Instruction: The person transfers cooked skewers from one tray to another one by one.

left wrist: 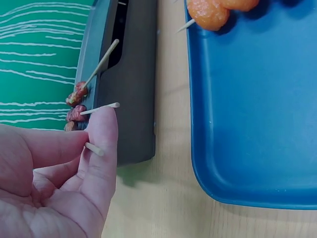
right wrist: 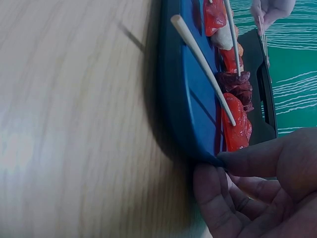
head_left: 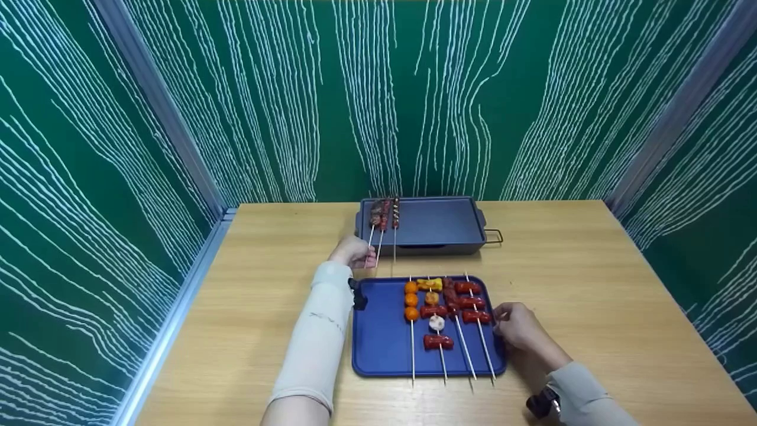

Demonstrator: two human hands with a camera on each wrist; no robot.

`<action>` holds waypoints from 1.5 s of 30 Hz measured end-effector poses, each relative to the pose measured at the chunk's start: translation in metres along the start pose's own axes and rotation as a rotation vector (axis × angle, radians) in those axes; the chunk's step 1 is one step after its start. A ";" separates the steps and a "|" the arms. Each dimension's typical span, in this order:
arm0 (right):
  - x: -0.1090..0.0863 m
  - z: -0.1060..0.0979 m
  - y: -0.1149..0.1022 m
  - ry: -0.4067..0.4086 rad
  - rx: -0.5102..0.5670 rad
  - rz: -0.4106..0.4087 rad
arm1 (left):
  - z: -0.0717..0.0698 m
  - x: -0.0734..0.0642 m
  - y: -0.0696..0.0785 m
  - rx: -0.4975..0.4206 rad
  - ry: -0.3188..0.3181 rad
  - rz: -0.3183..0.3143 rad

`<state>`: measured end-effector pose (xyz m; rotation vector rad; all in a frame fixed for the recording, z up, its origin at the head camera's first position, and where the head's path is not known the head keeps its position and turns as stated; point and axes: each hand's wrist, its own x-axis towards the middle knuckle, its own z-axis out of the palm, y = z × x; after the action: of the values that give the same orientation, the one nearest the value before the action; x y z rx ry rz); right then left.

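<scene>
My left hand (head_left: 353,252) is at the front left of a dark grill (head_left: 440,222). In the left wrist view, its thumb and index finger pinch the end of a meat skewer's wooden stick (left wrist: 94,148); a second stick (left wrist: 101,109) passes right at the index fingertip. A third skewer (head_left: 395,214) lies on the grill beside these two, its stick jutting over the front edge. My right hand (head_left: 521,326) grips the right rim of a blue tray (head_left: 378,331), thumb on top and fingers below, as the right wrist view shows.
On the tray lie a skewer of orange balls (head_left: 411,300), a mixed skewer (head_left: 434,310), a dark meat skewer (head_left: 450,296) and a red sausage skewer (head_left: 472,303). Their sticks overhang the near rim. A wire handle (head_left: 494,236) sticks out from the grill's right side. Green patterned panels (head_left: 366,118) enclose the wooden table (head_left: 568,266).
</scene>
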<state>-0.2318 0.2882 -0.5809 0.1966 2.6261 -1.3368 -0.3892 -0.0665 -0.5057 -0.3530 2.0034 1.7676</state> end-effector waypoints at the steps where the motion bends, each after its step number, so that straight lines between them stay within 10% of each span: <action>1: 0.000 0.000 0.000 -0.001 0.000 0.000 | 0.000 0.000 0.000 -0.008 -0.006 -0.002; 45: 0.004 -0.001 0.002 -0.010 -0.048 -0.029 | -0.020 -0.036 -0.007 -0.093 -0.130 0.067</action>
<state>-0.2351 0.2905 -0.5823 0.1447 2.6589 -1.2792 -0.3576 -0.0905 -0.4923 -0.1966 1.8678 1.8782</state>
